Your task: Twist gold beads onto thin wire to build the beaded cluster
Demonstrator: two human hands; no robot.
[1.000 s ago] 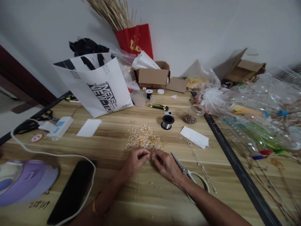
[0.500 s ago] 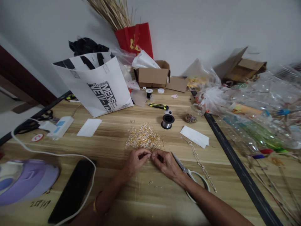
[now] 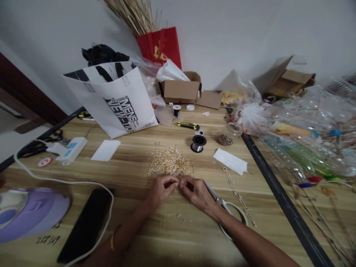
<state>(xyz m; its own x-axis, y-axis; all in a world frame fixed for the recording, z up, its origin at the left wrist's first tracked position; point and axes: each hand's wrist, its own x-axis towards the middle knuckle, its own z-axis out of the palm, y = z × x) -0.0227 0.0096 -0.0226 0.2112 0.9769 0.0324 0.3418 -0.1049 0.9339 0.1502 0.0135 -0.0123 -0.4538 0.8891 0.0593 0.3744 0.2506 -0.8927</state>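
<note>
My left hand (image 3: 162, 189) and my right hand (image 3: 196, 192) meet fingertip to fingertip over the wooden table (image 3: 133, 163). Each is closed in a pinch; what lies between the fingertips is too small to make out. Just beyond them spreads a heap of gold and clear beads (image 3: 171, 161). Scissors (image 3: 222, 204) lie partly beneath my right forearm, with a beaded chain (image 3: 236, 194) to their right. Between my forearms rest a few tiny loose pieces (image 3: 178, 215). A faint thin thread seems to hang below my left hand.
Behind the beads stand a wire spool (image 3: 198, 144), a yellow cutter knife (image 3: 187, 126) and a jar of beads (image 3: 226, 138). A white paper bag (image 3: 119, 100) is at back left. Plastic bottles (image 3: 306, 148) crowd the right. A white cable (image 3: 75, 183) crosses the left side.
</note>
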